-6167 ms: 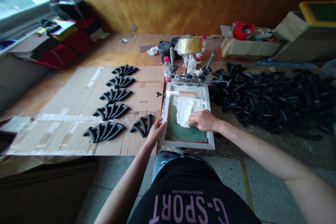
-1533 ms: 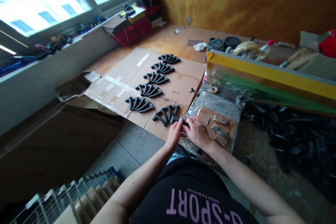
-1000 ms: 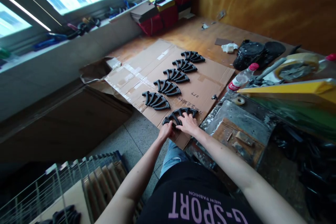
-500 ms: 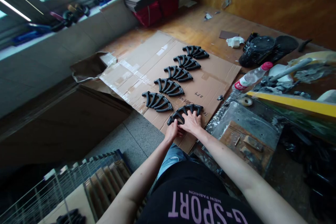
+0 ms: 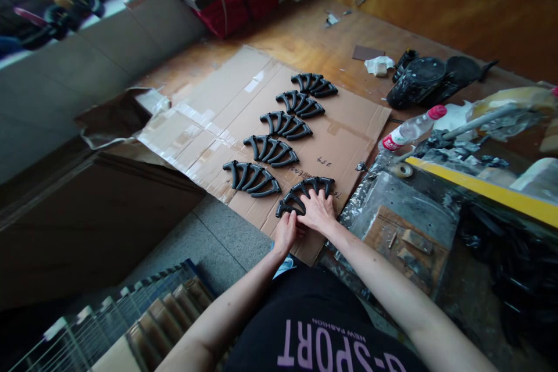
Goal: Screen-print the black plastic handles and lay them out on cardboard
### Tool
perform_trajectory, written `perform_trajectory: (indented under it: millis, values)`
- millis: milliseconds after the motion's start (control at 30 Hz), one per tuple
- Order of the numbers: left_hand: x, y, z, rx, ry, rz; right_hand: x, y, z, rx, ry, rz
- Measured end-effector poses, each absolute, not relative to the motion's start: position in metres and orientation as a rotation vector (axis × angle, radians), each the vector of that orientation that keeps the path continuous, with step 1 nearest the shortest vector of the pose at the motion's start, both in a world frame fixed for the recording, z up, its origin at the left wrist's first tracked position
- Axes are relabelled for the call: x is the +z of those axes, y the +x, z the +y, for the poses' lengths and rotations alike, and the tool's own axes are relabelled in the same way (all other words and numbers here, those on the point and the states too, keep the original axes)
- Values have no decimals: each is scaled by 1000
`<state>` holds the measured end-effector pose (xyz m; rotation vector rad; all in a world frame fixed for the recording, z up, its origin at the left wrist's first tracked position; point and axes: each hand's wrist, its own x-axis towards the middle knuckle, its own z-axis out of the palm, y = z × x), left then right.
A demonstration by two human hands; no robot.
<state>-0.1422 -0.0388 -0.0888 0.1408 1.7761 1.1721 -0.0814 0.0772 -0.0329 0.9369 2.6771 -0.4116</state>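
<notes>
A fan of black curved plastic parts [image 5: 300, 193] lies at the near edge of a flat cardboard sheet [image 5: 218, 122]. My right hand [image 5: 319, 211] rests flat on this fan with its fingers spread over the pieces. My left hand [image 5: 285, 231] touches the fan's near left end, fingers curled around a piece there. Several more fans of the same black parts [image 5: 271, 149] lie in a row further back on the cardboard.
To the right stands a print jig base [image 5: 401, 226] with its yellow-edged screen frame [image 5: 479, 189] raised. Behind it are a clear bottle with a red cap [image 5: 412, 127], black ink tubs [image 5: 418, 78] and a heap of black parts [image 5: 510, 256]. A wire rack [image 5: 131, 325] sits lower left.
The screen frame has been lifted. Both hands carried a black part from the jig to the cardboard and now press it into the nearest fan. My head has turned left and down.
</notes>
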Motion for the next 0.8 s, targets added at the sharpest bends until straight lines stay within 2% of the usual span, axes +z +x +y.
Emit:
perform_trajectory:
  millis: [300,533,800]
  values:
    - [-91,-149,-34,1211,370,1784,-27,-79,91,-465,1073,2719]
    - [-78,-164,8,1245,758,1867,-12,-90,136,-370,1322,2913]
    - [-114,-174,23,1062,1679,2129,-4,-126,225,-190,1778,2810]
